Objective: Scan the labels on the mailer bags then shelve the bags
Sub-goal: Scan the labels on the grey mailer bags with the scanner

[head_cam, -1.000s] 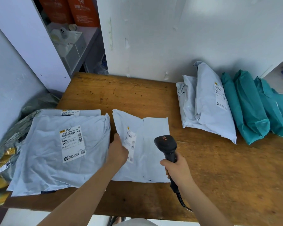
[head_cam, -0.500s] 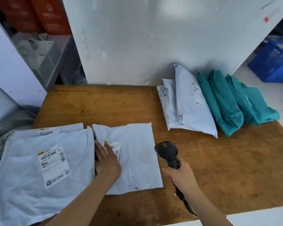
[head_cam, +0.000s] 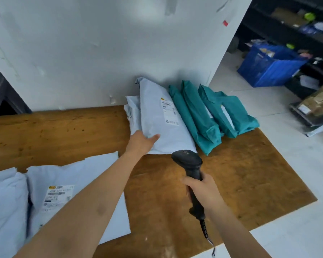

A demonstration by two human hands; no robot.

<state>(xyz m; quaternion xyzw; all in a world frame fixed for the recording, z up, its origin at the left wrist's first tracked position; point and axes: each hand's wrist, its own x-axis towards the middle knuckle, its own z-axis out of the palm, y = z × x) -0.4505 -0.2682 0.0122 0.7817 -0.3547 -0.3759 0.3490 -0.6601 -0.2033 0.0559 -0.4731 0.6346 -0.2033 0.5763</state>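
Note:
A plump white mailer bag (head_cam: pixel 162 125) with a label leans on another white bag (head_cam: pixel 133 114) against the wall. My left hand (head_cam: pixel 141 142) has reached it: the thumb lies on top of its near left corner and the fingers are tucked under its edge. My right hand (head_cam: pixel 203 190) grips the handle of a black barcode scanner (head_cam: pixel 187 162), whose head hovers just in front of that bag's lower edge. Three teal mailer bags (head_cam: pixel 199 118) lean in a row to the right. Flat white bags with labels (head_cam: pixel 58 194) lie at the near left, partly under my forearm.
The wooden table (head_cam: pixel 241 174) ends at the right above a pale floor. A blue crate (head_cam: pixel 268 66) and dark shelving (head_cam: pixel 306 34) with parcels stand at the far right. A white wall (head_cam: pixel 101 53) backs the table.
My left hand left the flat bag at the near left and reached right to the leaning white bag. The view swung right. The scanner stayed in my right hand.

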